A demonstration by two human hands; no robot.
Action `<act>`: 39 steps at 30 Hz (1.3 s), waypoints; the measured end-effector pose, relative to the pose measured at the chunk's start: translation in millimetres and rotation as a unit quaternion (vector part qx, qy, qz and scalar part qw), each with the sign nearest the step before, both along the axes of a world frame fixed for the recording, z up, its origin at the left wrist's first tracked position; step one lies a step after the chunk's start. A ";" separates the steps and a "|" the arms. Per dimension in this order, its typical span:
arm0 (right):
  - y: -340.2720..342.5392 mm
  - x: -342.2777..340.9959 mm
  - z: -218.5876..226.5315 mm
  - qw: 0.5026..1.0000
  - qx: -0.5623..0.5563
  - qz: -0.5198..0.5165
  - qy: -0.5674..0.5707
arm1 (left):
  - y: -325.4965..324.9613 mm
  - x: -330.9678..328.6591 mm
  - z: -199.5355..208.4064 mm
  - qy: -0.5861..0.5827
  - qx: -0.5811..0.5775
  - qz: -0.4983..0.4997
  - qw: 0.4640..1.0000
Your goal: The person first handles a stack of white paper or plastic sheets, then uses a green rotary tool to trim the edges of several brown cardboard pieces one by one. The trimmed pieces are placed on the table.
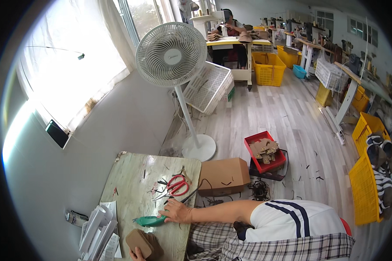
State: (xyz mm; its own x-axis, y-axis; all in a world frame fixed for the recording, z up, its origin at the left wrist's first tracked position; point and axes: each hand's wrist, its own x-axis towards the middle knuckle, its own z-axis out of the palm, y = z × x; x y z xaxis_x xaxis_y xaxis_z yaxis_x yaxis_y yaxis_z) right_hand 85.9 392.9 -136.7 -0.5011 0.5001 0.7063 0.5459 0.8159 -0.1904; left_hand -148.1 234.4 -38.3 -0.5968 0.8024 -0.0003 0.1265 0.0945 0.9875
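Note:
My right hand (pixel 177 211) reaches across the table from the right, its fingers closed over the back end of green electric scissors (pixel 149 221). The tool lies low over the tabletop with its tip pointing left. A dark cord (pixel 191 194) runs from near that hand off the table's right edge. At the bottom of the view, my left hand (pixel 137 255) grips a stack of brown rounded pieces (pixel 143 243); only some fingers show. Beyond my right hand, red-handled scissors (pixel 177 186) lie on the table among dark scraps.
Papers and white rolls (pixel 98 228) crowd the table's left edge. Right of the table (pixel 130 174) are a cardboard box (pixel 224 176) and a red box (pixel 258 162) of brown pieces. A standing fan (pixel 171 54) rises behind. Another person (pixel 231 28) sits at a far sewing machine.

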 end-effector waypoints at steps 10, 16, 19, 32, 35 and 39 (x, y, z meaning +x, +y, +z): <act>-1.8 -13.7 -2.9 0.998 -0.013 -0.035 -0.045 | -2.7 -30.7 -18.7 0.453 -0.087 -0.003 0.887; -1.7 -30.1 -6.2 0.996 0.047 -0.056 -0.048 | 3.2 -44.7 -57.4 0.452 -0.083 0.111 0.881; -1.5 -51.4 -8.0 0.994 0.049 -0.060 -0.074 | 3.9 -36.6 -62.8 0.434 -0.044 0.126 0.891; 14.3 2.1 41.4 0.865 -0.498 0.039 -0.045 | -2.4 12.6 -20.9 -0.046 0.221 0.112 0.968; -7.1 29.9 71.1 0.855 -0.514 0.070 0.011 | -31.5 32.9 3.7 -0.181 0.299 0.184 0.919; -52.5 64.9 85.5 0.790 -0.593 0.148 0.045 | -60.8 59.9 -7.9 -0.310 0.356 0.192 0.861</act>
